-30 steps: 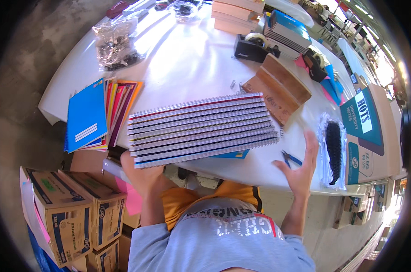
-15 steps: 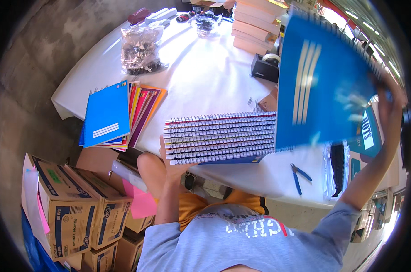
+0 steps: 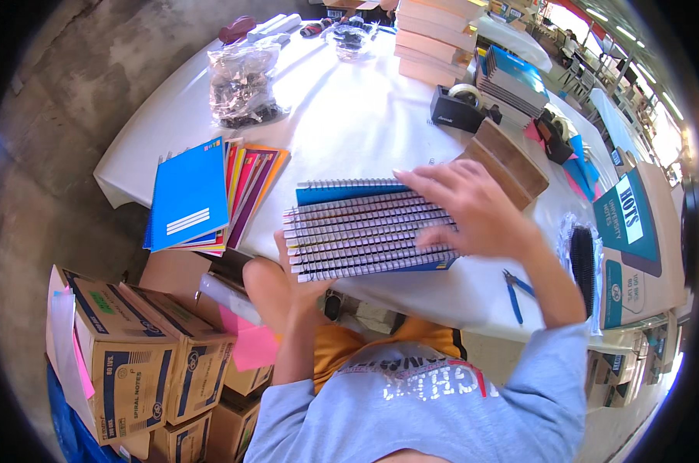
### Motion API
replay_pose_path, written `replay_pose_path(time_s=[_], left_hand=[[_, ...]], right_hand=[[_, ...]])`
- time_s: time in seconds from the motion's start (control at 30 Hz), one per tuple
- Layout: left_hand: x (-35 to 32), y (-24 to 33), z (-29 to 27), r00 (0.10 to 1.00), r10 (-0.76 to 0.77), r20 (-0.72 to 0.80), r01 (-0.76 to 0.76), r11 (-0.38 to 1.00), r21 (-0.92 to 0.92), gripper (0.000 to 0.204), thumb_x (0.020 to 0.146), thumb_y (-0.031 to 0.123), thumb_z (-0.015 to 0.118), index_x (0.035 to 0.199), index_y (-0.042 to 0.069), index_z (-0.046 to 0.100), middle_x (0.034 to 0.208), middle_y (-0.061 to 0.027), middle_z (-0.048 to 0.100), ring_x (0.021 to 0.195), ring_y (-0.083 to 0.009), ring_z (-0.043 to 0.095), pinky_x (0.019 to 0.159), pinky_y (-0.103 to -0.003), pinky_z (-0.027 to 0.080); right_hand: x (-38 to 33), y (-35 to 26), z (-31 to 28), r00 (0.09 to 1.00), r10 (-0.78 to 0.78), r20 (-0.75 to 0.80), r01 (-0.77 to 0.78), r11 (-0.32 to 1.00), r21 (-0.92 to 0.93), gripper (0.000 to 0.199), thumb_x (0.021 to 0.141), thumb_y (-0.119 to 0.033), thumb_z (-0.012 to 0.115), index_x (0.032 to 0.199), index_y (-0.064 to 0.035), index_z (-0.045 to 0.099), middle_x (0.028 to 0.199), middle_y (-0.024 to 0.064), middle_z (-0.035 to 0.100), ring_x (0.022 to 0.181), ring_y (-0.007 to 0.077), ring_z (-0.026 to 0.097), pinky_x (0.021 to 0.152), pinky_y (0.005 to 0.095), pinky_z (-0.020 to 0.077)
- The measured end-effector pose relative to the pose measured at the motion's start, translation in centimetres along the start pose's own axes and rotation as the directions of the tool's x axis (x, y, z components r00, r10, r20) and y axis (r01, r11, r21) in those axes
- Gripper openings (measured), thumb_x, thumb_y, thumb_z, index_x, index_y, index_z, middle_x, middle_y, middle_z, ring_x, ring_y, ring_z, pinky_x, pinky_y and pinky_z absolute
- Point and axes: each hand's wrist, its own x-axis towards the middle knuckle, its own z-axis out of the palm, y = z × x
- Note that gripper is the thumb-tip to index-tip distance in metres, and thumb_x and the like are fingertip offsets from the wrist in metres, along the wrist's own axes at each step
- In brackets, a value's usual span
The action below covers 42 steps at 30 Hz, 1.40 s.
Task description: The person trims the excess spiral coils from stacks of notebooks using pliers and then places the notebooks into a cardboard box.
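A stack of spiral notebooks point(image 3: 365, 235) rests at the table's front edge, its wire bindings facing up towards me. My left hand point(image 3: 292, 266) grips the stack's left end, with most of its fingers hidden behind and under it. At the stack's far side lies a blue notebook point(image 3: 342, 193), its own spiral pointing away from the others. Over the right end reaches my right hand point(image 3: 481, 204), fingers stretched out to the blue notebook's binding and thumb apart, touching the nearer spirals.
A fanned pile of coloured notebooks point(image 3: 187, 201) lies left. Blue-handled cutters point(image 3: 514, 297), a brown cardboard piece point(image 3: 508, 162) and tape dispenser point(image 3: 457, 108) are right. Farther back stand a bag of dark parts point(image 3: 243, 85) and paper stacks point(image 3: 434, 38). Cartons point(image 3: 130, 378) stand lower left.
My right hand has brought the blue notebook from the upper right down and left onto the stack, and its fingers have spread. The left hand keeps its hold on the stack.
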Motion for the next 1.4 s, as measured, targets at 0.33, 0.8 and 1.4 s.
replay_pose_path(time_s=[0.33, 0.8, 1.4], left_hand=[[1.9, -7.6, -1.3, 0.940, 0.227, -0.254, -0.216, 0.974, 0.071, 0.047, 0.077, 0.031, 0.067, 0.108, 0.001, 0.049, 0.096, -0.0152, 0.057, 0.085, -0.0217, 0.058, 0.077, -0.034, 0.045], [9.0, 17.3, 6.2, 0.532, -0.004, 0.847, -0.818, 0.258, 0.515, 0.073, 0.068, 0.025, 0.071, 0.128, -0.002, 0.039, 0.100, -0.0205, 0.062, 0.090, -0.0382, 0.061, 0.077, -0.041, 0.050], [9.1, 2.7, -4.5, 0.942, -0.253, 0.219, 0.331, 0.800, -0.501, 0.047, 0.081, 0.020, 0.067, 0.122, 0.003, 0.050, 0.110, -0.0114, 0.060, 0.099, -0.0214, 0.060, 0.085, -0.037, 0.050]], right_hand=[[-4.6, -5.0, 6.3, 0.914, 0.137, -0.383, -0.244, 0.938, -0.247, 0.029, 0.077, -0.019, 0.057, 0.105, -0.0118, 0.059, 0.113, 0.0015, 0.057, 0.102, 0.0140, 0.053, 0.091, 0.0372, 0.0355], [-3.8, -4.8, 5.9, 0.941, 0.160, -0.299, -0.212, 0.966, -0.150, 0.018, 0.077, -0.016, 0.056, 0.095, -0.0138, 0.056, 0.099, 0.0030, 0.064, 0.096, 0.0149, 0.057, 0.085, 0.0385, 0.0383], [-17.8, 5.0, 0.1, 0.048, 0.907, -0.419, 0.288, 0.390, 0.875, 0.046, 0.081, -0.012, 0.068, 0.120, 0.0026, 0.050, 0.114, 0.0149, 0.058, 0.101, 0.0267, 0.058, 0.090, 0.0389, 0.0473]])
